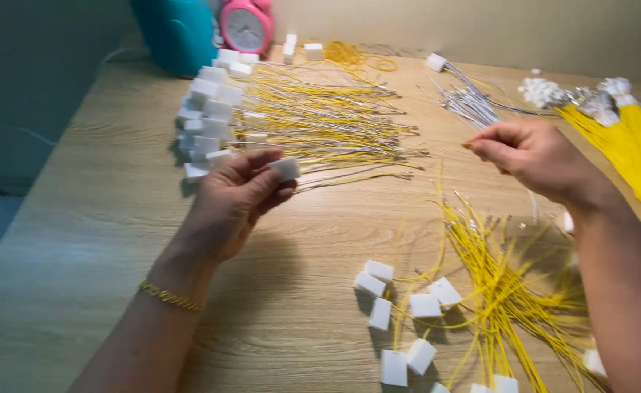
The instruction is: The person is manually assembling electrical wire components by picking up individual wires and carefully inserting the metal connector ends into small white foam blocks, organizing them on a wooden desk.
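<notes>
My left hand [235, 200] pinches a small white plastic block [285, 168] with a thin wire trailing right from it. It hovers just in front of a stack of finished pieces: white blocks [208, 116] with yellow wires [328, 124] fanned to the right. My right hand [530, 156] is raised over the table's right side, its thumb and fingers pinched together, apparently on a very thin wire that I can barely make out. Below it lies a loose pile of yellow wires [495, 284], with several white blocks [400, 320] among them.
The wooden table [95, 218] carries a pink alarm clock [247, 25] and a teal object [177, 33] at the back. Silver wires [470, 102] lie at the back right. A thick bundle of yellow strands with white tips [630, 138] sits at the far right.
</notes>
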